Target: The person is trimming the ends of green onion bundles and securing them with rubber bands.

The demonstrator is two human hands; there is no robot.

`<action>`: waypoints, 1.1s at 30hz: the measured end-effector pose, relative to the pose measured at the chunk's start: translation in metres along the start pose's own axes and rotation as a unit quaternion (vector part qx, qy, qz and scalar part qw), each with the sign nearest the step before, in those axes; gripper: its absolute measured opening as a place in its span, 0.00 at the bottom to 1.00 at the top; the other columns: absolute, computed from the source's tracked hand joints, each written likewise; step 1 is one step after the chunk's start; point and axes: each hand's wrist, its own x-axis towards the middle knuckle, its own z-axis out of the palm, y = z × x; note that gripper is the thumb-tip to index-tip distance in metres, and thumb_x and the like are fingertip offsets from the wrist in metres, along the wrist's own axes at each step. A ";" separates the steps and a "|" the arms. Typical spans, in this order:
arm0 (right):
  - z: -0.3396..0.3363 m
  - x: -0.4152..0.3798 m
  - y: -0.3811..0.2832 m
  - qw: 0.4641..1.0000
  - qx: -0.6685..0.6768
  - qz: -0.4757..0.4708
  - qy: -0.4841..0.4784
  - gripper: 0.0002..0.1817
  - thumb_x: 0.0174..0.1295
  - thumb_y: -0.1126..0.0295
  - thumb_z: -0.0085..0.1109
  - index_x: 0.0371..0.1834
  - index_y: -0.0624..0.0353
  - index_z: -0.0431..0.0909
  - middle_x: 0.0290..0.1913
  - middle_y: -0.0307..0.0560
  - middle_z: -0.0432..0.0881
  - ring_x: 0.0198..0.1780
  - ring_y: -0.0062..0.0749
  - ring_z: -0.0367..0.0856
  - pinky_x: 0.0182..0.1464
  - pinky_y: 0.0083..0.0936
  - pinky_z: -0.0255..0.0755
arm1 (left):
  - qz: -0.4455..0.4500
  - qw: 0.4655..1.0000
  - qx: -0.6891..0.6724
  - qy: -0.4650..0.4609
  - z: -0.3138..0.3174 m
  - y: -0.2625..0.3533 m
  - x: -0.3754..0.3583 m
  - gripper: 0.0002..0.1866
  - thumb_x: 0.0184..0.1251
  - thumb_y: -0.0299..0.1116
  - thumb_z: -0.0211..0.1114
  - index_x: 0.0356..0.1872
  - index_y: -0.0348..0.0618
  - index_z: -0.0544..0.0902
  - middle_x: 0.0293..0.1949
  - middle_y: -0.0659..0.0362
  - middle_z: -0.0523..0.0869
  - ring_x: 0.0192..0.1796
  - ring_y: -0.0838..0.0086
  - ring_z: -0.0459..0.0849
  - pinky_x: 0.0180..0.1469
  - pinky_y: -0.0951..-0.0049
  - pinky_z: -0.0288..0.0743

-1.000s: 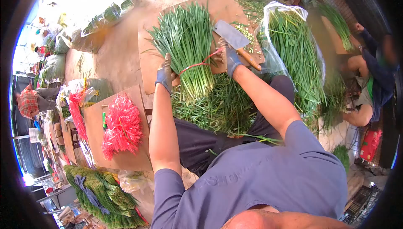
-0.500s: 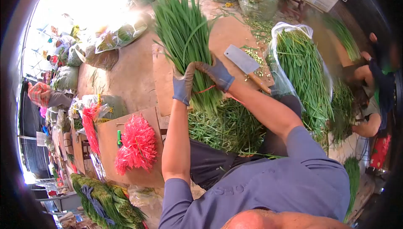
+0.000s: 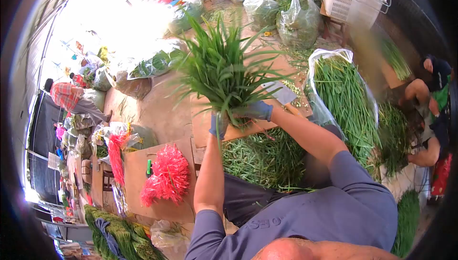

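A bundle of garlic chives stands upright over the board, its long green leaves fanned outward at the top. My left hand, in a grey-blue glove, is wrapped round the bundle's lower left side. On the lower right side, my right hand, gloved too, grips the bundle; leaves hide most of its fingers. Just right of the bundle, a cleaver with a wooden handle lies on the wooden board, beside small chopped bits. Loose green trimmings are heaped below my hands, by my legs.
An open plastic bag of long green stalks stands at right. Pink plastic ties lie on a board at left. Filled bags and a white crate are at the back. A co-worker sits far right; another person is far left.
The bundle's leaves have spread from a tight upright sheaf into a wide fan, and its base with both hands is lower. The view has shifted; the person at far left now stands more in view.
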 end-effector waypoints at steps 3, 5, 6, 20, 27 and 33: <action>0.010 -0.001 -0.022 0.998 0.030 -0.031 0.036 0.39 0.51 0.55 0.76 0.65 0.59 0.71 0.58 0.45 0.82 0.54 0.32 0.79 0.60 0.32 0.73 | 0.017 0.987 -0.148 0.064 0.025 0.025 -0.002 0.24 0.76 0.43 0.58 0.65 0.41 0.71 0.56 0.60 0.79 0.52 0.72 0.79 0.51 0.67 0.78; 0.011 -0.004 -0.026 0.996 0.079 0.007 0.038 0.35 0.58 0.58 0.70 0.67 0.59 0.70 0.59 0.46 0.81 0.55 0.31 0.79 0.58 0.30 0.73 | 0.024 0.966 -0.245 0.080 0.036 0.037 -0.004 0.24 0.76 0.43 0.59 0.66 0.42 0.70 0.58 0.59 0.79 0.54 0.72 0.79 0.54 0.67 0.78; 0.016 0.003 0.002 0.976 0.208 0.019 0.065 0.29 0.62 0.62 0.67 0.65 0.61 0.71 0.58 0.45 0.81 0.52 0.29 0.81 0.52 0.29 0.76 | 0.024 0.957 -0.278 0.079 0.038 0.038 -0.003 0.25 0.75 0.43 0.59 0.67 0.42 0.70 0.60 0.58 0.78 0.56 0.71 0.79 0.56 0.67 0.78; 0.033 -0.031 0.001 0.914 0.299 0.087 0.262 0.50 0.65 0.34 0.51 0.75 0.67 0.54 0.75 0.59 0.58 0.70 0.43 0.67 0.70 0.41 0.64 | -0.122 0.934 0.285 -0.177 0.052 0.166 0.114 0.33 0.77 0.57 0.44 0.71 0.43 0.68 0.68 0.48 0.74 0.71 0.60 0.70 0.72 0.61 0.60; 0.016 -0.118 0.078 0.842 0.351 0.386 0.137 0.43 0.65 0.34 0.51 0.66 0.66 0.66 0.53 0.58 0.79 0.49 0.50 0.82 0.43 0.40 0.83 | -0.088 0.970 0.226 0.004 -0.031 0.053 0.038 0.28 0.71 0.51 0.60 0.60 0.37 0.80 0.57 0.48 0.84 0.59 0.68 0.82 0.62 0.70 0.72; 0.045 -0.085 0.030 0.863 -0.473 -0.127 0.122 0.27 0.57 0.61 0.66 0.62 0.45 0.73 0.34 0.45 0.78 0.36 0.40 0.79 0.40 0.38 0.72 | -0.093 0.957 0.272 0.046 -0.053 0.010 -0.047 0.21 0.71 0.43 0.63 0.58 0.41 0.82 0.55 0.48 0.85 0.57 0.64 0.84 0.59 0.70 0.75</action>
